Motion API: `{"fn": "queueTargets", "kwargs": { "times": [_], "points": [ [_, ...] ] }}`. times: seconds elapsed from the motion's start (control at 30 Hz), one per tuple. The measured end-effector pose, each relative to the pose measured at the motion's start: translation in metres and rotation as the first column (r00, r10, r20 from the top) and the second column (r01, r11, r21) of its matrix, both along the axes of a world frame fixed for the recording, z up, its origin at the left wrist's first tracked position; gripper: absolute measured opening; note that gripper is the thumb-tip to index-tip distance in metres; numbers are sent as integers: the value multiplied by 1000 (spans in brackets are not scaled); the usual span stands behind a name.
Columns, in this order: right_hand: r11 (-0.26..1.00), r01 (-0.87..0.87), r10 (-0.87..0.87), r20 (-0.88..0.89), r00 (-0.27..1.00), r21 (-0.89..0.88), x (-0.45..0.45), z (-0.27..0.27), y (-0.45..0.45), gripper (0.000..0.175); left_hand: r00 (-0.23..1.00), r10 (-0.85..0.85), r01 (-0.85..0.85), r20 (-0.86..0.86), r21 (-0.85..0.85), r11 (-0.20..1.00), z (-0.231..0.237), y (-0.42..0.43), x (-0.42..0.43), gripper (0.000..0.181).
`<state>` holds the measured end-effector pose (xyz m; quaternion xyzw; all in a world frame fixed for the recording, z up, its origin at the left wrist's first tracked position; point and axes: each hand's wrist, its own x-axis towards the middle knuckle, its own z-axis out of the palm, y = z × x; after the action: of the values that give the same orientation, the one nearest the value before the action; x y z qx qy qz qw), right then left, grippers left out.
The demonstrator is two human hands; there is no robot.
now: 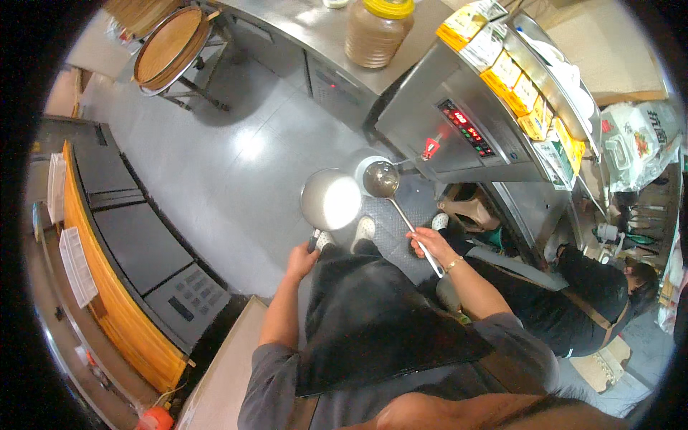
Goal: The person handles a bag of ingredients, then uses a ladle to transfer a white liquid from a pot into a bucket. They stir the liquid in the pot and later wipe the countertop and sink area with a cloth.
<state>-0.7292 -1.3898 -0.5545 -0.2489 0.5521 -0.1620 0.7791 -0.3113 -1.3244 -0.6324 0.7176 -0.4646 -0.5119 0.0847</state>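
My left hand [302, 260] grips the dark handle of a round saucepan [329, 200], held out over the floor. Its inside glares bright white, and I cannot tell whether that is liquid or bare metal. In my right hand [431, 246] is the long handle of a metal ladle [380, 179]. The ladle's bowl is to the right of the saucepan, overlapping a pale round container [365, 161] in view. Just above and right of the bowl, a tap with a red handle [431, 148] juts from a steel machine [416, 107] with a lit display.
Boxes [513, 86] and a metal tray [570, 64] top the machine. A person in black [586, 290] bends low close on my right. A yellow-lidded jar [379, 35] stands on the steel counter [301, 16]. Stacked round trays [169, 51] rest on a stand. A wood-edged counter [115, 290] runs left.
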Motion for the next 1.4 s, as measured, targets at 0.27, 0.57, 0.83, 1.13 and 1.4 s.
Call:
{"fn": "queueTargets", "kwargs": {
  "times": [0.27, 0.57, 0.83, 1.13, 1.4],
  "points": [
    [992, -98, 98, 5, 995, -81, 66, 68, 8, 22, 992, -49, 46, -118, -26, 999, 40, 3, 22, 36],
    [876, -347, 214, -374, 903, -335, 136, 56, 30, 20, 982, -56, 59, -178, 10, 998, 94, -13, 42, 33],
    [503, -710, 146, -761, 632, -492, 172, 63, 48, 35, 984, 20, -31, -176, -60, 998, 94, -10, 77, 28],
    [420, -744, 166, -762, 626, -519, 191, 64, 39, 39, 988, 37, -40, -150, -15, 999, 100, -4, 106, 25],
    [21, -898, 115, -891, 439, -440, 212, 99, -32, 51, 980, 86, -107, -178, -115, 988, 116, -2, 107, 22]
  ]
}}
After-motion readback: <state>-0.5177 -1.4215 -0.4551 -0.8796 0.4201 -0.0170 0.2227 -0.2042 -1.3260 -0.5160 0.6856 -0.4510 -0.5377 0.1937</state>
